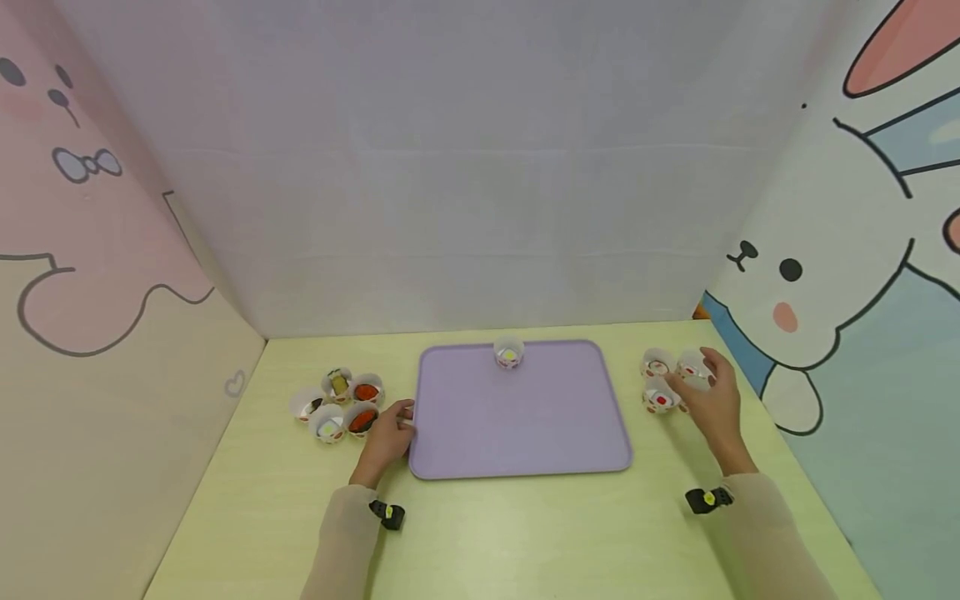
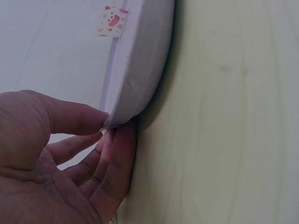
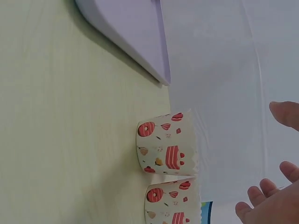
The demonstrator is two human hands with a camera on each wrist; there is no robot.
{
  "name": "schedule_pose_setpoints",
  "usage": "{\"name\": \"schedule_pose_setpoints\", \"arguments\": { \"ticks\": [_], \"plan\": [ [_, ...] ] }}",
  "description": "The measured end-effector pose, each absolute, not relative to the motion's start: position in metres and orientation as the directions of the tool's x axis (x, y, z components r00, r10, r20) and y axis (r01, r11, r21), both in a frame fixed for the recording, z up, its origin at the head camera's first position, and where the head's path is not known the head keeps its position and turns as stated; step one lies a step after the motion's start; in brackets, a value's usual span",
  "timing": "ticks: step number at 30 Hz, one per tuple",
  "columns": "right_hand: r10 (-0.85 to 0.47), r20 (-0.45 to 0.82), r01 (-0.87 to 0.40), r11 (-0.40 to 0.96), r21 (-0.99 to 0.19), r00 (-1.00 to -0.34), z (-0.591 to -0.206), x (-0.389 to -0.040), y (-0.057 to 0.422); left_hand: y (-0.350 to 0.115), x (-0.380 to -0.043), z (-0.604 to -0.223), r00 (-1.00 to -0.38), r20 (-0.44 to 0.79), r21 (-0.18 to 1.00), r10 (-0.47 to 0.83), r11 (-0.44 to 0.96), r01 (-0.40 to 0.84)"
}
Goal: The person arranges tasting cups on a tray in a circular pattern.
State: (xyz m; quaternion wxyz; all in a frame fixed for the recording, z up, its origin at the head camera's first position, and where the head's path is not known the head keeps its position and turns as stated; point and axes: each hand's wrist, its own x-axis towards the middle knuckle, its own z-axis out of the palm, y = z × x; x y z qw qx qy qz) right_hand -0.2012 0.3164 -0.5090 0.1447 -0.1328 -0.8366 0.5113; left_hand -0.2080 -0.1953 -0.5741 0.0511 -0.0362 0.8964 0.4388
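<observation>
My left hand (image 1: 386, 439) pinches the left edge of a lavender tray (image 1: 517, 421); in the left wrist view the thumb lies on the rim with the fingers beneath it. Near the tray's back edge stands one paper baking cup (image 1: 508, 353) with something yellow inside. Over on the right, my right hand (image 1: 714, 406) hovers above several printed baking cups (image 1: 655, 363), thumb and fingers spread and holding nothing. One of these cups (image 1: 661, 400) shows a red piece inside. Seen from the right wrist, two cups (image 3: 166, 144) with cake prints stand upright beside the fingers.
To the left of the tray, a cluster of several more baking cups (image 1: 327, 423) holds red, yellow and dark contents. The pale yellow table (image 1: 525, 533) ends at a white cloth backdrop (image 1: 465, 208). Cartoon-printed panels flank both sides.
</observation>
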Motion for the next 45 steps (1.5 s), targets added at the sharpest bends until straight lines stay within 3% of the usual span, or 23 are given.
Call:
{"name": "schedule_pose_setpoints", "arguments": {
  "ticks": [19, 34, 45],
  "plan": [
    [0.464, 0.020, 0.227, 0.470, -0.853, -0.886, -0.532, -0.190, 0.339, -0.195, -0.207, -0.573, -0.989, -0.146, 0.785, -0.032, 0.604, -0.136],
    [0.372, -0.175, 0.325, 0.393, -0.860, -0.912, -0.552, -0.195, 0.355, -0.194, -0.208, -0.574, -0.989, -0.147, 0.798, -0.027, 0.588, -0.134],
    [0.369, -0.141, 0.323, 0.497, -0.805, -0.919, -0.564, -0.201, 0.361, -0.194, -0.208, -0.574, -0.989, -0.149, 0.799, -0.026, 0.586, -0.136]
  ]
}}
